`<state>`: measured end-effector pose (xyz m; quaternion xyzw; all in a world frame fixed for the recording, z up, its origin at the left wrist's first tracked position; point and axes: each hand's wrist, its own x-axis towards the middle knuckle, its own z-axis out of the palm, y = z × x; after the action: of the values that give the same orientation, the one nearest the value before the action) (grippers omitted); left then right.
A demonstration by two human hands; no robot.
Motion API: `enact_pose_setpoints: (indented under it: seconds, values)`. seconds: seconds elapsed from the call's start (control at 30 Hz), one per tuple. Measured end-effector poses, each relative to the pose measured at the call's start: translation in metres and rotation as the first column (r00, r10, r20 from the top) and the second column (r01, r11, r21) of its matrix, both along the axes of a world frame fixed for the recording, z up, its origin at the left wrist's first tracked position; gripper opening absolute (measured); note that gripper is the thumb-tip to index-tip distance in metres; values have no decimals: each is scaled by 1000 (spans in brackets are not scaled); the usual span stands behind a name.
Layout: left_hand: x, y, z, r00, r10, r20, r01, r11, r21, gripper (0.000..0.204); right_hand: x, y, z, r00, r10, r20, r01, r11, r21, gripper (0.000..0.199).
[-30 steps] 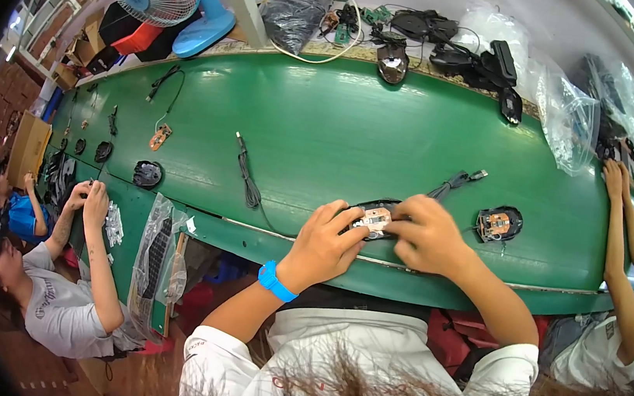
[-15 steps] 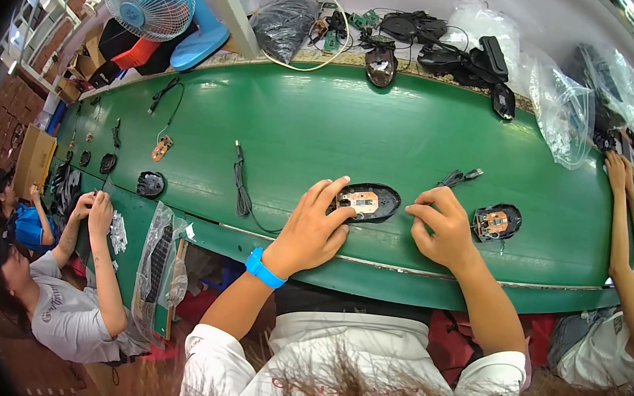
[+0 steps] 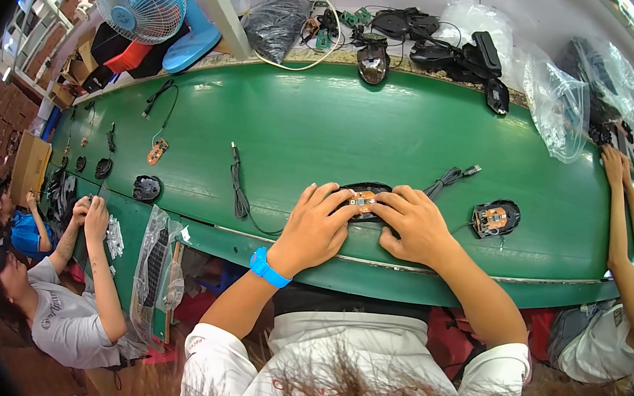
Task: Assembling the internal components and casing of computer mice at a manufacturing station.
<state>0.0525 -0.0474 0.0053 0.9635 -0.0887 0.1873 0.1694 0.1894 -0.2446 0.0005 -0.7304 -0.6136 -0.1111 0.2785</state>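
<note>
Hands (image 3: 314, 225) now closer together, fingers (image 3: 393, 200) arched over black mouse shell (image 3: 369, 187)

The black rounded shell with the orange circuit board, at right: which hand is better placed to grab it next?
Right, probably: the right hand is nearer that shell; the left hand is farther away, though both touch a similar black shell.

Black mouse base (image 3: 373, 186), worktop's (image 3: 317, 131) near edge: both ends hidden by fingers (image 3: 395, 201). Circuit board (image 3: 365, 208) within: partly covered, components (image 3: 363, 201) too small to identify. Small part (image 3: 84, 142), worktop's left end: kind indeterminable. Co-worker (image 3: 613, 341), right end: cut off by picture's edge.
</note>
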Motion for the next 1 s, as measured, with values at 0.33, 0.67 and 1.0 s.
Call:
enact_pose_setpoints:
  seconds: [0.33, 0.67, 1.0]
  values:
    - [2, 2, -3, 1000, 2, 8, -1, 1000, -21, 38, 7, 11, 18, 994, 2, 110, 28, 964, -266, 48]
    - [9, 4, -1, 996, -77, 33, 78, 997, -8, 34, 25, -37, 26, 988, -150, 47, 145, 985, 90, 44]
    - [20, -1, -2, 995, -95, 39, 97, 994, -56, 34, 17, -48, 3, 982, -168, -85, 180, 969, 170, 39]
